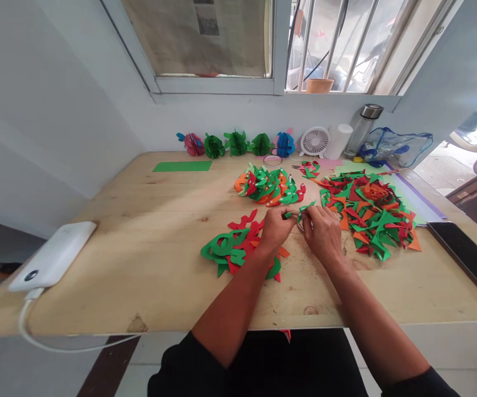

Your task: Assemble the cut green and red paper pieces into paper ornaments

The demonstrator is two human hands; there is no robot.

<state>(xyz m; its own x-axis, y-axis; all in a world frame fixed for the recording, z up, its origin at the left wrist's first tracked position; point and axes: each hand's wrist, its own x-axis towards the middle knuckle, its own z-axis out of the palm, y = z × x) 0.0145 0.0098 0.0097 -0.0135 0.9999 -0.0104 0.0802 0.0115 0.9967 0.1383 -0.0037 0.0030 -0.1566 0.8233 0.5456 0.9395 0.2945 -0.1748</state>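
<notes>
A small green paper cutout [306, 207] is pinched between my two hands over the middle of the table. My left hand [278, 225] has its fingers closed on the cutout's left part. On its right side, my right hand [323, 230] grips it with bent fingers. A thin curved edge shows below the right fingertips, too small to name. Under and beside my left forearm lies a loose pile of green, red and orange paper shapes [232, 247]. Beyond my hands is a row of similar cutouts [272, 185] with small white spots.
Paper scraps [376, 207] are heaped on the right, near a black phone [467, 255]. Folded paper figures [237, 143], a small fan [315, 141] and a glass bottle [362, 129] line the wall. A green strip [182, 166] lies at the back left; a white power bank [54, 256] sits far left.
</notes>
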